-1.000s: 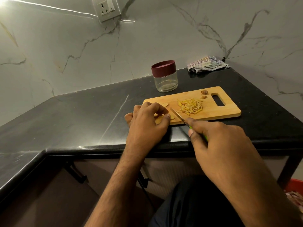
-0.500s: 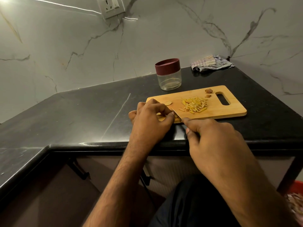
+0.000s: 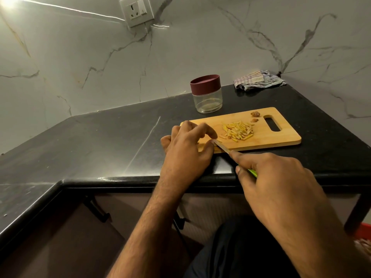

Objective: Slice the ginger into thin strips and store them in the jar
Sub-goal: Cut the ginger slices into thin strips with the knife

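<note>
A wooden cutting board [image 3: 281,137] lies on the black counter. A heap of thin yellow ginger strips [image 3: 237,131] sits at its middle. My left hand [image 3: 186,149] rests on the board's near left end, fingers curled over a ginger piece that is mostly hidden. My right hand [image 3: 275,177] grips a knife with a green handle [image 3: 253,173]; its blade [image 3: 221,146] points at my left fingertips. A clear glass jar [image 3: 208,101] with a maroon lid on stands behind the board.
Two small brown ginger scraps [image 3: 255,115] lie beside the board's handle slot. A striped cloth [image 3: 259,80] is bunched in the back right corner. A wall socket [image 3: 137,11] is above. The counter edge [image 3: 140,180] runs just below my wrists.
My left fingers have shifted and lifted slightly over the ginger piece, and the knife blade has stayed against them. The camera has tilted a little.
</note>
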